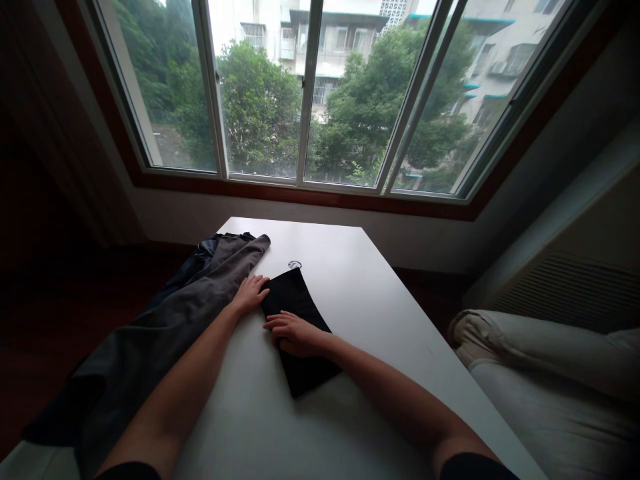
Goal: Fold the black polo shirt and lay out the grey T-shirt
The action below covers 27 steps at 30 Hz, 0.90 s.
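A folded piece of black cloth (313,377) lies flat at a slant on the white table (345,267). My left hand (251,293) rests at its upper left edge, fingers stretched out and touching the cloth. Across the middle of the cloth lies my right hand (295,332), palm down, with its fingers extended over the left edge. Neither hand grips anything. Just beyond the cloth's far corner is a small thin dark ring (295,265), too small to make out its kind.
Grey and dark blue garments (165,327) lie in a heap along the table's left edge, hanging over it. To the right stands a pale cushioned seat (540,373). A wide window (300,180) with a brown frame is beyond the table's far end.
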Motion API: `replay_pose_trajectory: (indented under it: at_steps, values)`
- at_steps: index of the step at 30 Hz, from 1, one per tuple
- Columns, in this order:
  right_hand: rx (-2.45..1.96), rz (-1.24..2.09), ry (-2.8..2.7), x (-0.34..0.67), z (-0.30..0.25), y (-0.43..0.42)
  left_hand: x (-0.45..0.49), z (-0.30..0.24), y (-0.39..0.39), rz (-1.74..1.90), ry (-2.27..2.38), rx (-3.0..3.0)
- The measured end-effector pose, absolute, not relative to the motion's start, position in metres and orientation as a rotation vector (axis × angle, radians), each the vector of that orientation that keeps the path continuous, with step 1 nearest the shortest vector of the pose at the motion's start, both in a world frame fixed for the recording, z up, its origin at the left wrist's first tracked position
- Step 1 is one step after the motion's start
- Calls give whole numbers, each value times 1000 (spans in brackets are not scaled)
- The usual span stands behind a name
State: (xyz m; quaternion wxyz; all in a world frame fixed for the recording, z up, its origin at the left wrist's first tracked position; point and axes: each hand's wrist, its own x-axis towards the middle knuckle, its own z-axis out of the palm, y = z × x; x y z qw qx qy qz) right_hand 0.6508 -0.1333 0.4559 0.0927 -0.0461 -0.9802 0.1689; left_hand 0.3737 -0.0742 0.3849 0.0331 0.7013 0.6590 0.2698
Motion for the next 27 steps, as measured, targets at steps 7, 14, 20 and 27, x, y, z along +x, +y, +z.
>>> replay_pose_trajectory:
  at_steps: [7,14,20,27]
  values:
    - [-206,469,-2947,662,469,-119,378,387,-77,898,2035,2174]
    - [-400,322,-2809,674,462,-103,381,397,-83,963,2044,2197]
    - [-520,258,-2858,670,451,-103,384,401,-87,997,2069,2193]
    - [-608,272,-2924,666,440,-105,402,409,-92,1065,2000,2293]
